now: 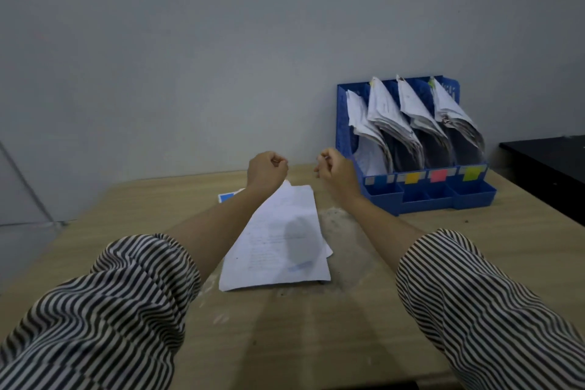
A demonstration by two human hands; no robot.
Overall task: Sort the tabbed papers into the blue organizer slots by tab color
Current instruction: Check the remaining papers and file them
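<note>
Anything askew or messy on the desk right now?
Yes. The loose papers lie skewed and fanned unevenly on the table, with whitish powdery smudges beside them. The sheets in the blue organizer droop forward.

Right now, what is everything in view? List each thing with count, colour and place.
organizer: one, blue, far right of the table, four slots
slot labels: four; blue, yellow, pink, green, left to right on the organizer's front
filed papers: four white bundles, one per slot
loose papers: small white stack, table centre
blue item: one, partly hidden behind the left arm
table: one, light wood
dark furniture: one, black, far right
left hand: fingers curled, empty
right hand: fingers curled, empty
sleeves: two, striped
</note>
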